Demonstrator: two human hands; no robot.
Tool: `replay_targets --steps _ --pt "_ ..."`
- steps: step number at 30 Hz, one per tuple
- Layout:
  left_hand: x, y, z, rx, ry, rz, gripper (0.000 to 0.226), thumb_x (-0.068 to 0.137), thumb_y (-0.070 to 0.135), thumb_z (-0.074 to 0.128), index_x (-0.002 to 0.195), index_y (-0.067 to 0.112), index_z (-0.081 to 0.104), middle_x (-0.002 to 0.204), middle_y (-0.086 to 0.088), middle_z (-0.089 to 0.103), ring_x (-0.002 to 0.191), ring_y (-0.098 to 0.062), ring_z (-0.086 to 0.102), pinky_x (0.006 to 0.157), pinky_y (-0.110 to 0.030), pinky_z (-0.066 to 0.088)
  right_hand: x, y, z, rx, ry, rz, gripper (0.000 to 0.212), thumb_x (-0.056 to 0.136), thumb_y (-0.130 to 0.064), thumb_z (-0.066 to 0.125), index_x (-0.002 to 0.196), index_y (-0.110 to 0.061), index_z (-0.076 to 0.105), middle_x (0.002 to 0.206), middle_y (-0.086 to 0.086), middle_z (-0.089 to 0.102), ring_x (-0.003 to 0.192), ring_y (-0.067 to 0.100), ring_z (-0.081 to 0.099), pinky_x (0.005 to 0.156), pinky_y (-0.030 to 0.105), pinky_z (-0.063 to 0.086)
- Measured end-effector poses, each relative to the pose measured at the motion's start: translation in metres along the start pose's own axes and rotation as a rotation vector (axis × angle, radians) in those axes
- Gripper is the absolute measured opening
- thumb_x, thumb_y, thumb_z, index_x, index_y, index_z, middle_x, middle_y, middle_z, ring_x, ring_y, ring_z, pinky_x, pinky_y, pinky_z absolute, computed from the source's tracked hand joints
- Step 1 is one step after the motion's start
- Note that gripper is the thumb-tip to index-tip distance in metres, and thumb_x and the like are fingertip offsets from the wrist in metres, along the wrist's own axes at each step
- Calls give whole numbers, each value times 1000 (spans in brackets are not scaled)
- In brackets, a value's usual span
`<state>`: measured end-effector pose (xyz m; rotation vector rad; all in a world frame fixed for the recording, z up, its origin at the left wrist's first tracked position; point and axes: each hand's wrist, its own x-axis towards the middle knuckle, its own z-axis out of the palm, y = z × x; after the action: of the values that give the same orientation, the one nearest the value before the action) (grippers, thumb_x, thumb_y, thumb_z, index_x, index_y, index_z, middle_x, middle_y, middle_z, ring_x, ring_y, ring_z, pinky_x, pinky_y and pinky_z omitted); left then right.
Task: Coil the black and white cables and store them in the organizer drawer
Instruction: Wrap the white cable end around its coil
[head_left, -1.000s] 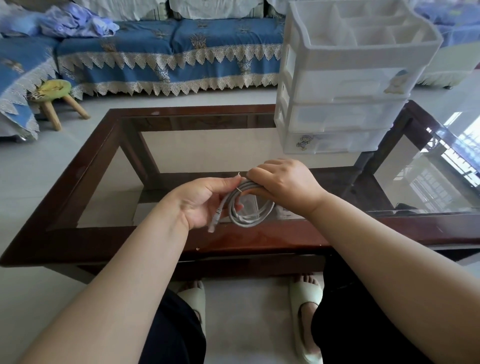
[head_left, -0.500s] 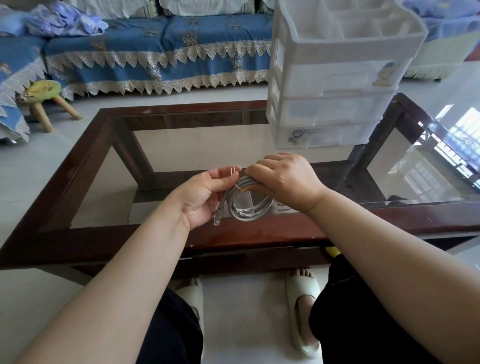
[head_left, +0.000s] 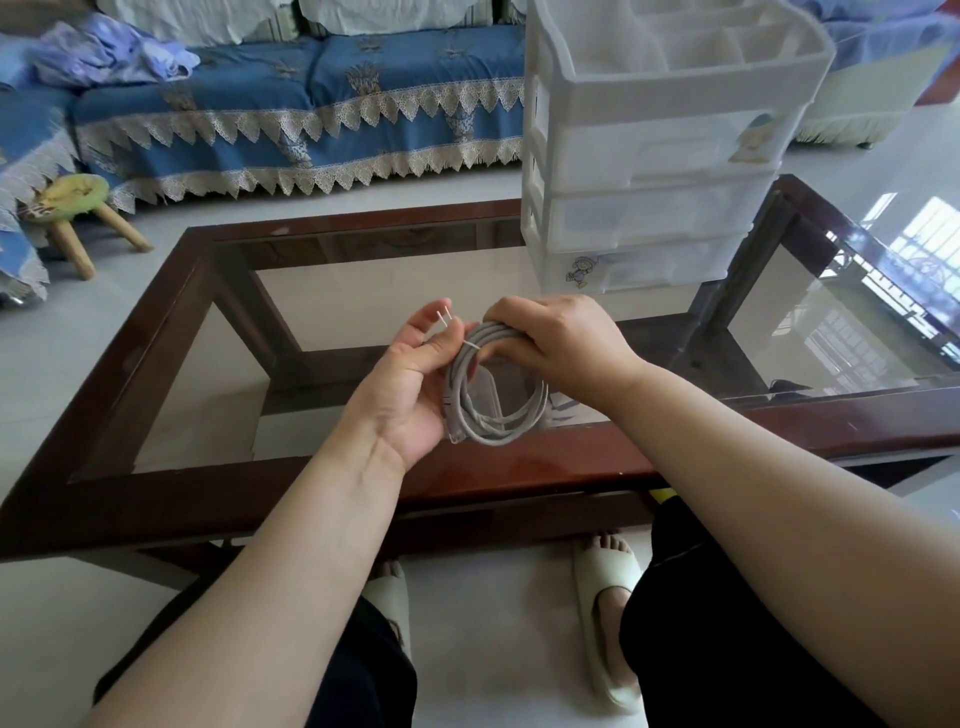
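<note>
Across the back of the room runs a sofa under a blue cover edged with cream lace, with a heap of lilac cloth on its left end. The floor is pale and glossy; a small wooden stool with a yellow-green cushion stands on it at the left, near the sofa. In front of the seated person is the tabletop, a sheet of glass in a dark reddish wooden frame, through which the floor shows. On its far right part stands the white plastic organizer, three drawers stacked under an open tray split into compartments; all three drawers look pushed in, and the bottom one carries a small cartoon sticker. Below the near edge of the tabletop are dark trousers and two feet in pale slides.

Both hands are raised above the near side of the tabletop with the white cable between them, wound into a loose round coil of several turns. The right hand is curled over the top of the coil, gripping the bundled strands. The left hand is palm up beside the coil's left side, its thumb and fingers pinching a thin white twist tie that crosses the strands; the tie's two ends stick up past the fingertips. One plug end of the cable hangs down along the left palm.
</note>
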<state>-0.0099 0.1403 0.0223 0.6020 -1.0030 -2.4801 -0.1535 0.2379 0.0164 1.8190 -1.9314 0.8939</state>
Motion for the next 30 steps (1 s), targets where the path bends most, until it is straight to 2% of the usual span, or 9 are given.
replay_targets --steps 4,7,9,12,15,18,23,27,30 --pt "2 3 6 -96 23 8 21 74 16 65 95 16 64 78 -2 73 71 -14 70 90 -31 51 6 -12 -5 405 -169 355 27 92 -35 59 87 -9 64 63 -4 54 54 7 46 53 27 40" --pt "5 2 9 -116 -28 44 13 80 19 61 93 16 62 89 -7 70 84 -18 68 84 -30 56 11 -20 -11 602 -230 510 34 96 -34 51 80 -6 62 62 3 49 54 8 40 53 25 34" --pt "9 -2 10 -71 39 136 5 87 13 59 89 17 60 95 -8 65 91 -20 64 88 -32 54 13 -23 -13 683 -264 614 42 98 -37 47 82 -1 62 60 6 50 52 11 43 52 23 37" --pt "18 -5 10 51 108 341 16 86 3 62 92 17 57 90 -2 65 90 -16 63 91 -32 52 14 -26 -8 947 -377 832 41 98 -35 47 90 2 62 56 3 59 51 15 56 54 30 54" --pt "24 -4 10 125 186 479 22 87 1 65 93 19 55 77 3 66 86 -13 66 83 -26 49 17 -29 0 1407 -511 966 52 99 -47 37 75 -6 59 53 6 59 50 19 59 54 31 54" --pt "23 -4 11 321 280 625 23 86 2 68 97 19 56 81 -1 66 84 -12 68 78 -24 51 22 -26 1 1727 -590 1081 58 98 -44 33 62 -9 62 52 6 59 48 18 59 50 26 53" --pt "22 -4 10 956 354 1020 25 88 13 69 110 14 57 78 7 63 82 -8 66 85 -26 52 23 -20 0 1807 -517 1191 54 98 -33 34 59 -13 65 50 -2 59 47 11 60 50 22 54" --pt "21 3 4 1017 416 973 28 88 16 69 114 16 57 76 12 62 78 -3 63 87 -29 52 23 -19 4 1749 -302 1176 28 100 -15 37 87 -7 60 61 1 62 56 12 63 58 24 57" --pt "22 7 -2 1011 438 915 30 88 17 68 116 16 56 75 8 63 76 -6 63 86 -36 53 21 -17 -2 1777 -283 1030 24 95 2 42 90 -4 65 81 5 70 73 15 66 76 29 56"
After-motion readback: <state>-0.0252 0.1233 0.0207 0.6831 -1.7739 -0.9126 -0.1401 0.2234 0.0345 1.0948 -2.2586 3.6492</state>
